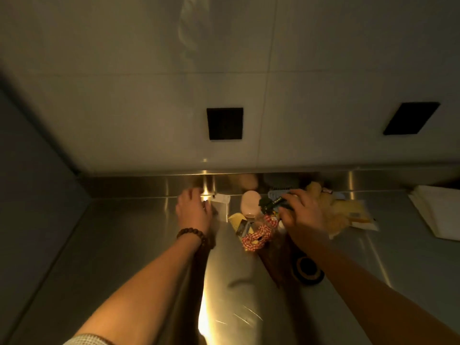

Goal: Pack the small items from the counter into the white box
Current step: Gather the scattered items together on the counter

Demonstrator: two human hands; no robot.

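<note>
Head view
My left hand (193,210): fingers relaxed and spread, resting at the left side of the white box; one beaded bracelet (193,235) on the wrist.
My right hand (302,215): fingers curled, pinching one dark packet (275,202) with pale lettering, held above the heap of small items.
White box (222,204): one, near the back edge of the counter, left of the heap, just beside my left hand; I cannot tell what is in it.
Small items, counted: one pale pink round piece (250,202) upright just right of the box; one yellow comb (237,221) in front of it; one red-and-white checked scrunchie (258,235) at the near side of the heap; one blue comb-like piece (277,194) behind the packet; one yellow fluffy thing (331,207) to the right, past my right hand; one small dark-and-silver piece on the comb, too blurred to name.
Dark ring (307,268): one, lying flat nearer the front edge, partly under my right forearm.
White folded stack (438,210): one, at the right edge of the counter, well apart from the heap.
Counter (124,245): brushed steel, scratched, with a bright warm glare down the middle and a low steel upstand at the back.
Room: large pale wall tiles (149,95) behind the counter; two black square plates (224,123) on the wall; dim, yellowish light.
</note>
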